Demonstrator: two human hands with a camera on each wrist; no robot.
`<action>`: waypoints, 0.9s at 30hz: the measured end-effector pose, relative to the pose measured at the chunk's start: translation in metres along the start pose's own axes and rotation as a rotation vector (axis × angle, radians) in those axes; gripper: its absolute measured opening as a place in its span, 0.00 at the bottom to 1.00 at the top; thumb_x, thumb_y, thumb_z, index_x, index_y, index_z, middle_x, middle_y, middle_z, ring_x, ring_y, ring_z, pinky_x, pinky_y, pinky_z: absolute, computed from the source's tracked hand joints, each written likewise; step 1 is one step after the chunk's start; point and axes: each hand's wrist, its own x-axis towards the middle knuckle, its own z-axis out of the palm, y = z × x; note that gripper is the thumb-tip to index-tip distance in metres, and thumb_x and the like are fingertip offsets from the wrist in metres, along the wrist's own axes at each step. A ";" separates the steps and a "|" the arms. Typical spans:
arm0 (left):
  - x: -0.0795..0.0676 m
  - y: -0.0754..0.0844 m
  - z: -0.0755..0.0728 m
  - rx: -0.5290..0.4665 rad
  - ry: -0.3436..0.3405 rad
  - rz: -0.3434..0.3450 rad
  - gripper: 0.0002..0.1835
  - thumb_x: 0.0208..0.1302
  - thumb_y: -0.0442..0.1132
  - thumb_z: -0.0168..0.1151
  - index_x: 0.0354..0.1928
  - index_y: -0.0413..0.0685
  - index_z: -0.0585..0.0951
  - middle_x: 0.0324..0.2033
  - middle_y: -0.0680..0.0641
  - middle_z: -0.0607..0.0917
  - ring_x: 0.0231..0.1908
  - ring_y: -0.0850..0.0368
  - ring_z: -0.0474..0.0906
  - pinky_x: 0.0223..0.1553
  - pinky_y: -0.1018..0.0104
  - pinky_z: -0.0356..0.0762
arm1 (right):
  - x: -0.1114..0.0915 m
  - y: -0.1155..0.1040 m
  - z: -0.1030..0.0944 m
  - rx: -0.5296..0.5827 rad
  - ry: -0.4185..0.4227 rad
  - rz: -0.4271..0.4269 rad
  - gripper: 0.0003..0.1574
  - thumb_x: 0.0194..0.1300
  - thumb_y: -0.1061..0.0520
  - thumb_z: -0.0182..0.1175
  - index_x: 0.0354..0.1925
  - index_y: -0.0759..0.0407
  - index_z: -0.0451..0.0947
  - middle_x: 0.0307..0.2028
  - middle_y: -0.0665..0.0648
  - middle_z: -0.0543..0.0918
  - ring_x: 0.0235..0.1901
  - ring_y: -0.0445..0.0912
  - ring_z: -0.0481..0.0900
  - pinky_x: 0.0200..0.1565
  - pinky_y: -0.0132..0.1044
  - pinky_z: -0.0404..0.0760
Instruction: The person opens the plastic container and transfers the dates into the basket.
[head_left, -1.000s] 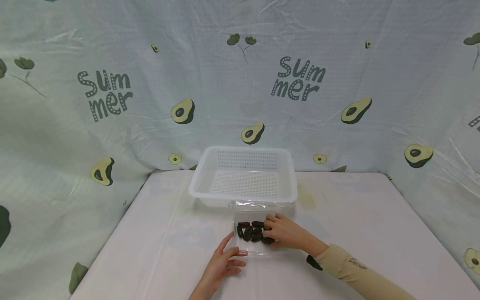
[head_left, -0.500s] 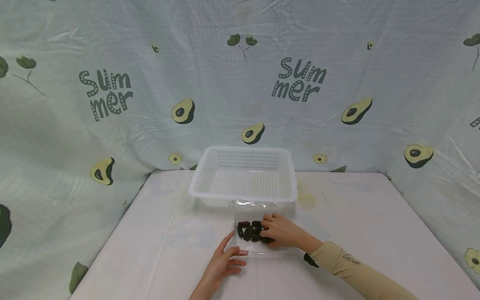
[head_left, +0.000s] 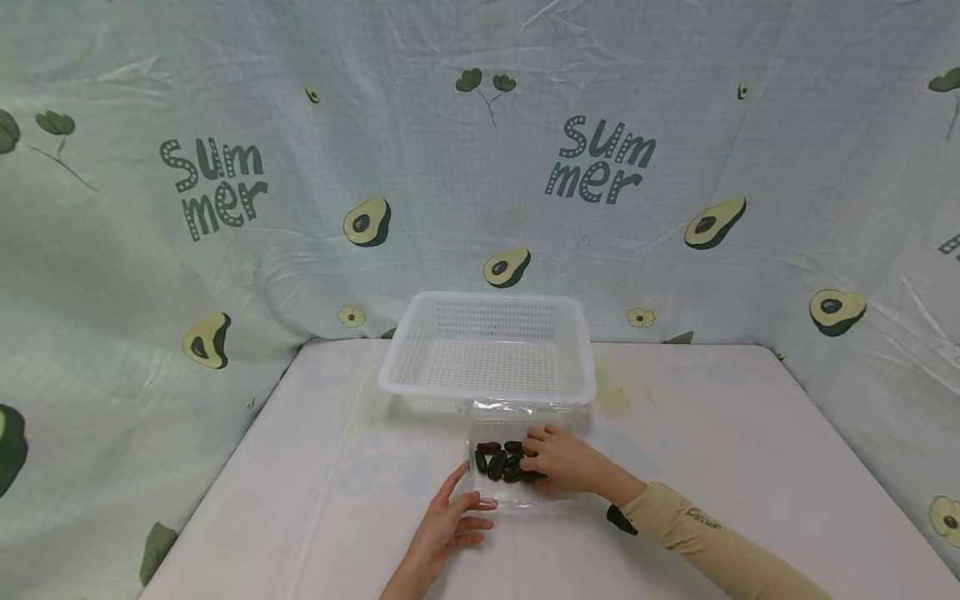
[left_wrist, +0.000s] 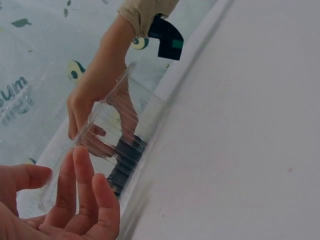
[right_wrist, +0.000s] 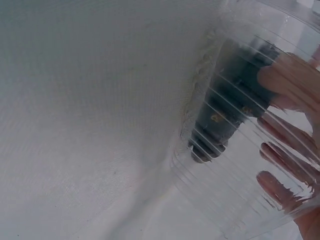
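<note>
A shallow clear plastic box point(head_left: 502, 494) sits before me with several dark oval fruits point(head_left: 497, 465) in its left and middle part. Some look nearly black, one reddish; their exact kind is unclear. My right hand point(head_left: 566, 462) reaches in from the right and hides the rightmost fruits. In the right wrist view its thumb point(right_wrist: 272, 77) touches the dark fruits point(right_wrist: 235, 100), and the other fingers are spread apart behind the ridged wall. My left hand point(head_left: 442, 529) is at the box's front left corner; in the left wrist view its fingers point(left_wrist: 82, 175) lie against the clear wall.
A white perforated basket point(head_left: 480, 389) stands directly behind the box. Both are on a table with a white cloth point(head_left: 315, 467). A patterned curtain point(head_left: 420, 150) encloses the back and sides.
My right hand has shifted slightly left over the fruits, and the fruit under its thumb side has slid a little left with it. The left hand stays at the corner.
</note>
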 end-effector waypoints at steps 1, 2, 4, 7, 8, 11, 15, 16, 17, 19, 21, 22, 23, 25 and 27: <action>0.000 0.000 0.000 -0.001 -0.001 0.000 0.34 0.64 0.41 0.47 0.69 0.49 0.46 0.36 0.49 0.84 0.28 0.61 0.82 0.28 0.68 0.77 | 0.000 0.000 -0.001 -0.003 0.006 0.000 0.09 0.46 0.49 0.65 0.29 0.44 0.76 0.30 0.44 0.73 0.33 0.40 0.67 0.34 0.32 0.68; 0.000 0.000 0.000 -0.001 -0.001 0.000 0.34 0.64 0.41 0.47 0.69 0.49 0.46 0.36 0.49 0.84 0.28 0.61 0.82 0.28 0.68 0.77 | -0.001 0.000 -0.001 -0.011 0.013 0.000 0.10 0.46 0.49 0.65 0.29 0.44 0.75 0.30 0.44 0.74 0.33 0.40 0.67 0.34 0.31 0.68; -0.001 0.001 0.000 -0.002 -0.001 -0.001 0.34 0.64 0.40 0.47 0.69 0.49 0.46 0.36 0.50 0.84 0.28 0.62 0.82 0.28 0.68 0.77 | -0.002 0.000 -0.002 -0.033 0.031 -0.001 0.10 0.46 0.50 0.65 0.29 0.45 0.74 0.30 0.44 0.74 0.33 0.40 0.67 0.34 0.31 0.67; -0.001 0.001 0.001 -0.003 0.001 -0.004 0.33 0.64 0.40 0.46 0.69 0.48 0.46 0.35 0.50 0.84 0.28 0.62 0.82 0.28 0.69 0.77 | -0.005 0.000 -0.003 -0.089 0.084 -0.006 0.11 0.47 0.51 0.65 0.29 0.47 0.72 0.28 0.44 0.75 0.31 0.40 0.67 0.33 0.31 0.67; -0.001 0.001 0.001 -0.002 0.002 -0.006 0.33 0.64 0.40 0.46 0.69 0.48 0.46 0.35 0.50 0.84 0.27 0.62 0.82 0.28 0.69 0.77 | -0.006 0.000 -0.003 -0.104 0.103 -0.007 0.11 0.47 0.51 0.64 0.29 0.47 0.71 0.27 0.43 0.75 0.31 0.40 0.67 0.33 0.31 0.67; -0.002 0.001 0.001 -0.004 0.003 -0.009 0.33 0.64 0.39 0.46 0.69 0.48 0.46 0.35 0.50 0.84 0.27 0.62 0.82 0.28 0.69 0.77 | -0.011 -0.001 -0.006 -0.127 0.143 -0.003 0.12 0.48 0.51 0.64 0.30 0.48 0.70 0.27 0.43 0.75 0.30 0.40 0.68 0.32 0.31 0.68; -0.003 0.002 0.002 -0.007 0.005 -0.012 0.34 0.64 0.40 0.47 0.69 0.48 0.46 0.35 0.49 0.84 0.27 0.62 0.82 0.28 0.68 0.77 | -0.021 -0.001 -0.016 -0.111 0.163 0.017 0.16 0.47 0.52 0.66 0.34 0.47 0.71 0.29 0.44 0.75 0.30 0.41 0.67 0.33 0.32 0.69; -0.003 0.002 0.003 -0.008 0.005 -0.011 0.34 0.64 0.40 0.47 0.69 0.48 0.46 0.35 0.49 0.84 0.27 0.62 0.82 0.28 0.68 0.77 | -0.024 -0.001 -0.020 -0.108 0.161 0.022 0.17 0.46 0.52 0.66 0.35 0.47 0.71 0.30 0.44 0.74 0.30 0.41 0.67 0.33 0.32 0.69; -0.003 0.002 0.003 -0.010 0.004 -0.011 0.34 0.64 0.40 0.47 0.69 0.48 0.46 0.35 0.49 0.84 0.27 0.62 0.82 0.28 0.68 0.77 | -0.028 0.000 -0.022 -0.105 0.157 0.028 0.18 0.45 0.53 0.67 0.35 0.46 0.70 0.30 0.44 0.74 0.30 0.41 0.67 0.34 0.32 0.69; -0.003 0.002 0.002 -0.015 -0.002 -0.007 0.34 0.63 0.40 0.47 0.69 0.48 0.46 0.35 0.50 0.84 0.28 0.62 0.82 0.28 0.69 0.77 | -0.035 0.002 -0.029 -0.111 0.148 0.036 0.19 0.45 0.53 0.68 0.35 0.46 0.70 0.31 0.45 0.73 0.31 0.41 0.66 0.34 0.32 0.69; -0.003 0.003 0.002 -0.022 -0.009 -0.004 0.35 0.63 0.41 0.48 0.69 0.48 0.46 0.35 0.50 0.85 0.27 0.62 0.82 0.28 0.69 0.77 | -0.042 0.004 -0.034 -0.117 0.140 0.046 0.20 0.44 0.54 0.68 0.35 0.46 0.70 0.31 0.46 0.71 0.30 0.41 0.66 0.33 0.32 0.69; -0.003 0.003 0.002 -0.030 -0.016 -0.006 0.35 0.63 0.41 0.49 0.69 0.49 0.46 0.35 0.51 0.85 0.28 0.62 0.82 0.28 0.69 0.77 | -0.046 0.006 -0.037 -0.119 0.137 0.053 0.20 0.44 0.54 0.68 0.35 0.46 0.69 0.31 0.46 0.71 0.30 0.41 0.66 0.33 0.31 0.68; -0.003 0.004 0.002 -0.034 -0.019 -0.004 0.35 0.63 0.41 0.49 0.69 0.49 0.46 0.35 0.51 0.85 0.28 0.62 0.82 0.28 0.69 0.77 | -0.050 0.007 -0.040 -0.120 0.137 0.060 0.21 0.44 0.54 0.69 0.35 0.46 0.70 0.31 0.46 0.70 0.30 0.41 0.65 0.32 0.31 0.68; -0.004 0.005 0.002 -0.040 -0.023 0.000 0.36 0.62 0.42 0.49 0.69 0.48 0.46 0.34 0.51 0.85 0.28 0.62 0.82 0.28 0.68 0.78 | -0.057 0.010 -0.046 -0.112 0.138 0.075 0.22 0.42 0.55 0.70 0.35 0.46 0.70 0.31 0.46 0.70 0.29 0.40 0.65 0.30 0.30 0.66; -0.004 0.005 0.002 -0.045 -0.021 -0.001 0.36 0.62 0.42 0.49 0.69 0.48 0.46 0.35 0.51 0.85 0.28 0.62 0.82 0.29 0.68 0.78 | -0.065 0.014 -0.052 -0.099 0.144 0.094 0.22 0.40 0.56 0.71 0.35 0.46 0.71 0.30 0.46 0.70 0.28 0.40 0.64 0.29 0.29 0.65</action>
